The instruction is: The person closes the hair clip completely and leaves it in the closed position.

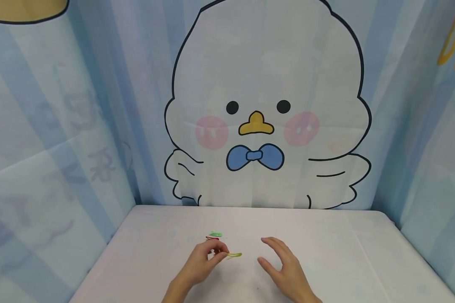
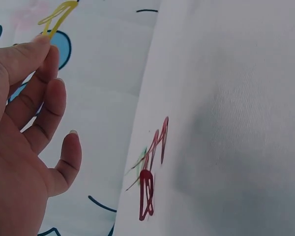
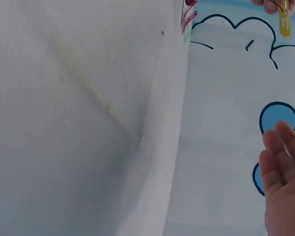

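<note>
Blue-striped curtains [image 1: 132,84], one bearing a big white chick [image 1: 265,63], hang around a white table [image 1: 345,248]. Over it, a person's right hand [image 1: 288,273] hovers with fingers relaxed and released. The left hand [image 1: 201,263] pinches a yellow hair clip [image 1: 236,254] between thumb and fingers above the table; just beyond that hand lie red hair clips [image 2: 146,177] and a blurred green item [image 1: 215,234].

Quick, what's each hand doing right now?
Left hand: closed in a pinch, holding a slim yellow hair clip.
Right hand: open, holding nothing.
</note>
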A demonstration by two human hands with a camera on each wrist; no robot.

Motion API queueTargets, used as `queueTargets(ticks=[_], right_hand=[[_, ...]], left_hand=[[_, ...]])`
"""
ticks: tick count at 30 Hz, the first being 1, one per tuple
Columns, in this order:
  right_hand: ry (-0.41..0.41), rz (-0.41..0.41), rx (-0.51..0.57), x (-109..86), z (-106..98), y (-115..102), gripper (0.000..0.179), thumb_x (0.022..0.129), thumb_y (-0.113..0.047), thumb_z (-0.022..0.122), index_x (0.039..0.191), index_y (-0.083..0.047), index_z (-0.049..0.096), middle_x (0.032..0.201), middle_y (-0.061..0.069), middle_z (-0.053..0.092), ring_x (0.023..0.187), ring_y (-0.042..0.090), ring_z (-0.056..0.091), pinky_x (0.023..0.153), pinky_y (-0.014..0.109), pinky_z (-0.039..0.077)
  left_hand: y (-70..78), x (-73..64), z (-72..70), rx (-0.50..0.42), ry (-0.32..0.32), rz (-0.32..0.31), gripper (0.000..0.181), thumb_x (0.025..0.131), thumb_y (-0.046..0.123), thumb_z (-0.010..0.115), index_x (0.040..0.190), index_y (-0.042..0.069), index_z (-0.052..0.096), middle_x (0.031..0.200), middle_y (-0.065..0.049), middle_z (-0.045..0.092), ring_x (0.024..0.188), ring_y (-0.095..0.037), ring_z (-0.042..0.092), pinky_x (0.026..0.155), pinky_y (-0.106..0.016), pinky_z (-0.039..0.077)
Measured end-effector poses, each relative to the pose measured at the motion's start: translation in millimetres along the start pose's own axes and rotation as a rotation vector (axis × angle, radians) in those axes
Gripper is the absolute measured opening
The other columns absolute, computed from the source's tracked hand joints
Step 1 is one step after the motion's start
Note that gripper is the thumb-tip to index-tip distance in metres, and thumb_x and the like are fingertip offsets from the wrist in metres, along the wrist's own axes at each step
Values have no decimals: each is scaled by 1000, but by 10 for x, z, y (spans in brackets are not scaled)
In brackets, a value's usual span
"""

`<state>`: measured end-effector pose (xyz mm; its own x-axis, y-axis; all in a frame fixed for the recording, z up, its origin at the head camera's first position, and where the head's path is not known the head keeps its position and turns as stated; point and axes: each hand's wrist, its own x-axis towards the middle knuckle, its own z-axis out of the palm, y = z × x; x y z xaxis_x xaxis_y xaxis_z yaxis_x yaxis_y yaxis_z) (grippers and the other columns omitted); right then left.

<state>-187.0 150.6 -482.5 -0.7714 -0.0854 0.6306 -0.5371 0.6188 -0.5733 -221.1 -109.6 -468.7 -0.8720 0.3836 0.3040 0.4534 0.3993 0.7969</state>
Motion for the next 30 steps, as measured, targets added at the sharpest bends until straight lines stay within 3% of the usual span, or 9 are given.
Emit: queueTargets(ticks=[4, 8, 13, 17, 21, 26, 30], right_hand=[[12, -39, 43, 11, 27, 9, 45, 83, -13, 84, 124, -13, 68, 124, -9, 64, 108, 17, 62, 87, 42, 53], [6, -44, 94, 21, 55, 8, 43, 81, -9, 84, 121, -11, 68, 118, -9, 66, 101, 15, 63, 83, 36, 53], [-8, 26, 167, 31, 73, -45, 39, 80, -5, 84, 115, -16, 69, 110, -14, 67, 94, 15, 65, 79, 33, 54], [-17, 41, 206, 23, 90, -79, 37, 79, -3, 84, 108, -21, 69, 103, -17, 67, 90, 12, 66, 77, 32, 53], [-13, 7, 225, 4, 109, -82, 34, 79, -2, 84, 101, -22, 69, 95, -10, 69, 85, 10, 65, 73, 31, 53], [-1, -33, 243, -11, 127, -85, 29, 79, 0, 83, 94, -19, 67, 87, -12, 66, 77, 9, 64, 67, 30, 52], [0, -6, 246, -25, 133, -90, 30, 78, 2, 83, 89, -20, 66, 83, -18, 63, 72, 5, 61, 65, 30, 53]], left_hand=[[43, 29, 81, -33, -18, -10, 6, 96, 11, 70, 95, 17, 70, 88, 12, 64, 81, -7, 58, 80, -32, 49], [88, 40, 134, -56, -28, -38, 5, 96, 12, 70, 96, 17, 70, 88, 11, 64, 83, -8, 58, 85, -41, 51], [135, 51, 175, -86, -42, -70, 6, 96, 13, 70, 98, 18, 70, 88, 11, 63, 84, -10, 57, 88, -51, 48], [155, 56, 204, -74, -43, -61, 7, 96, 13, 70, 97, 20, 70, 86, 11, 62, 83, -9, 55, 81, -40, 46], [162, 59, 238, -80, -44, -47, 7, 96, 13, 70, 97, 20, 70, 86, 11, 62, 82, -8, 54, 73, -29, 43], [161, 60, 278, -89, -37, -32, 6, 97, 14, 69, 96, 19, 70, 86, 11, 62, 82, -8, 54, 74, -32, 45], [156, 52, 299, -88, -36, -27, 6, 97, 14, 69, 96, 20, 70, 86, 12, 62, 83, -8, 54, 73, -37, 44]])
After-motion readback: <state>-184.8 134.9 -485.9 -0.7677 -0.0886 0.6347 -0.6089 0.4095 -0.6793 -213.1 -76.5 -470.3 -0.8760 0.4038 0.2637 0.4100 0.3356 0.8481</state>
